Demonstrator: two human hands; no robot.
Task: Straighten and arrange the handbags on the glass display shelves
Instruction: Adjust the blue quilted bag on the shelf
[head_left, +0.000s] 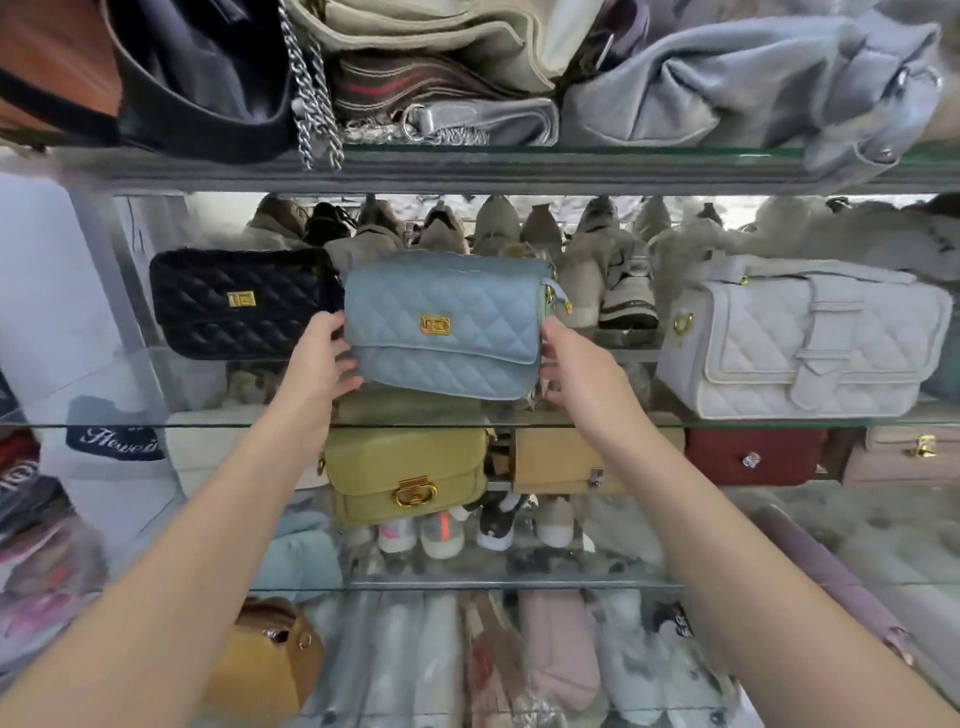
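1. Three quilted bags share the middle glass shelf (779, 422). The black bag (239, 304) and the white bag (800, 338) rest on it, while the blue handbag (441, 325) sits tilted between them, seemingly not yet squared.
2. The left hand (319, 358) and right hand (576, 364) each grip one end, fingers curled round its lower corners.
3. The black bag crowds its left side, shoes (623, 291) stand behind, and the slumped top-shelf bags (727, 88) likely remain to be done.

Two bare arms are all that shows of the person. The left forearm (208, 519) and the right forearm (727, 545) are uncovered from the wrists to the lower corners of the picture. They are smooth and slender, and look broader toward the camera under the wide lens. The left hand (322, 358) and the right hand (576, 374) are bare too, with plain wrists. The fingernails are too blurred to judge.
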